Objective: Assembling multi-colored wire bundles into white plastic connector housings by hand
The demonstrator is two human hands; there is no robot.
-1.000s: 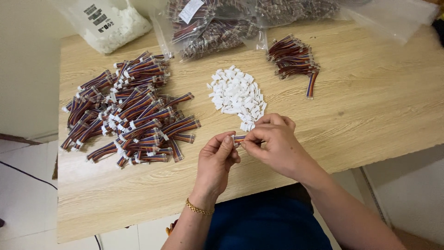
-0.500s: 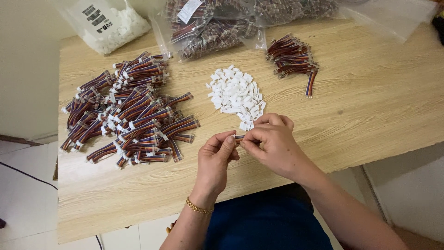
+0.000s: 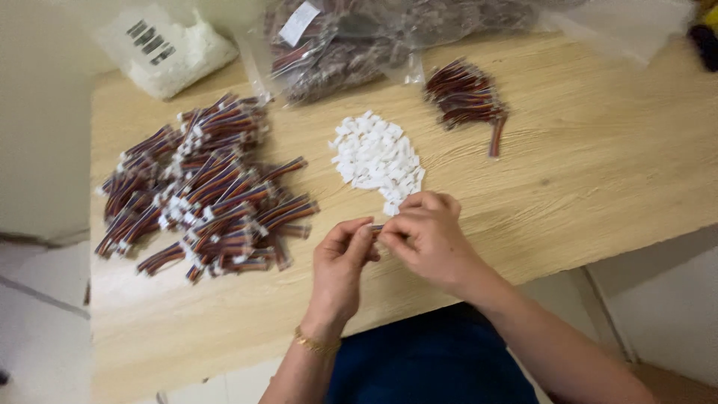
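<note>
Behind both hands' [image 3: 389, 243] grip on a small wire piece [image 3: 377, 228], white-labelled clear bags [image 3: 336, 45].

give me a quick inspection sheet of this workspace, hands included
surface: light wooden table, wood grain bare on its right side
job's things: small wire piece pinched between both hands; heap of white connectors just beyond the hands
clutter: big pile of wire bundles at left; small wire bundle behind; clear bag of wires; bag of white parts
grippers: left hand and right hand meet fingertip to fingertip over the table's near edge; gold bracelet on the left wrist
cables: loose cables, nothing seen
surroundings: pale tiled floor; dark blue clothing below
</note>
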